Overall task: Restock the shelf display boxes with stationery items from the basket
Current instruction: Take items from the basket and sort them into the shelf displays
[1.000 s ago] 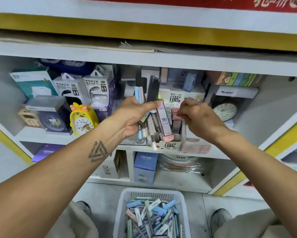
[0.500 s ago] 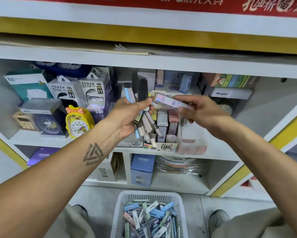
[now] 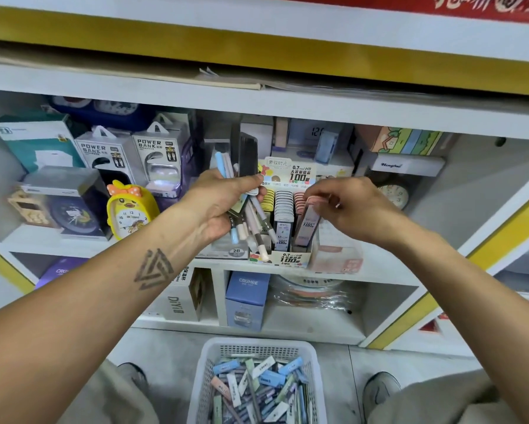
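Note:
My left hand (image 3: 223,206) grips a bundle of pens and slim cases (image 3: 245,215), held in front of the middle shelf. My right hand (image 3: 349,206) pinches the top of a pink lead case (image 3: 307,226), which stands upright in the right-hand row of the display box (image 3: 287,258). That box holds rows of yellow, grey and pink cases. On the floor below stands the white basket (image 3: 214,356), filled with several pastel stationery packs.
A yellow chick alarm clock (image 3: 131,209) and power bank boxes (image 3: 134,154) stand left of the display box. A translucent pink box (image 3: 339,255) sits right of it. A blue box (image 3: 246,301) stands on the lower shelf. My shoes flank the basket.
My right hand took the pink case from the bundle, turned it from level to upright, and lowered it into the right row of the display box. My left hand barely moved.

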Tool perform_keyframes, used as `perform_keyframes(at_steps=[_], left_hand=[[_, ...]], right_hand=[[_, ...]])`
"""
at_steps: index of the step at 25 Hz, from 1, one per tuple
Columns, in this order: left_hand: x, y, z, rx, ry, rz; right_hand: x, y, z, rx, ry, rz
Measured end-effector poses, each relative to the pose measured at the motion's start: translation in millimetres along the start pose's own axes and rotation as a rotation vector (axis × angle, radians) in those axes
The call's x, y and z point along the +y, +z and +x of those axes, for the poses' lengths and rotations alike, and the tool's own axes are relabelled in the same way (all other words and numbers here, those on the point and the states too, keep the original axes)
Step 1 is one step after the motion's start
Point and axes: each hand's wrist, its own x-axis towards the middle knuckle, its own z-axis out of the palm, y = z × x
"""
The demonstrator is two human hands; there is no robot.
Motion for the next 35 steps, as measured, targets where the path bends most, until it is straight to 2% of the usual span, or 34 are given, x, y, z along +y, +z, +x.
perform_keyframes(at_steps=[3,6,9,10,12,14,16,18,21,24,26,29,31,33,35], left_hand=[[-1.4,-0.2,-0.6,-0.023,-0.004,0.007],[-2.2,1.3,-2.8,-0.050,-0.021,0.027],[-3.4,4.3,-5.5,-0.075,-0.026,0.007],[-3.3,5.1,-5.9,-0.081,-0.029,-0.007],[-2.5,6.7,-6.9,-0.090,-0.034,-0.015],[-2.1,8.6,-8.1,-0.098,-0.036,-0.011],[-2.5,10.4,-8.6,-0.101,-0.039,-0.010],[-2.1,10.8,-8.5,-0.085,-0.048,-0.008],[1.7,7.7,-6.7,-0.034,-0.056,0.026],[3.4,7.5,-5.3,-0.062,-0.078,0.044],[4.4,8.8,-5.1,-0.115,-0.103,0.051],[3.3,10.4,-5.0,-0.180,-0.119,0.103],[0.4,11.8,-4.5,-0.192,-0.125,0.118],[-3.9,14.3,-4.3,-0.185,-0.121,0.115],[-7.9,17.5,-3.0,-0.175,-0.110,0.114]], right_hand=[[1.3,11.3,-0.5,-0.077,-0.106,-0.058],[-1.8,15.3,-0.5,-0.119,0.002,-0.079],[-3.9,17.1,0.8,-0.033,-0.030,-0.253],[-6.4,15.6,1.9,0.013,-0.035,-0.211],[-15.4,13.4,2.6,0.016,0.096,0.162],[-26.5,14.1,0.7,-0.164,0.268,0.614],[-31.2,17.6,-2.1,-0.301,0.303,0.794],[-32.8,17.6,-2.0,-0.307,0.296,0.842],[-29.8,13.5,3.9,-0.160,0.307,0.787],[-18.2,4.7,9.0,0.113,0.347,0.804],[-7.6,-5.1,9.8,0.235,0.357,0.946],[10.6,-20.4,7.9,0.372,0.410,1.316],[21.7,-26.9,6.4,0.453,0.424,1.418],[30.2,-27.7,4.6,0.532,0.423,1.324],[35.1,-25.5,3.9,0.588,0.379,1.036]])
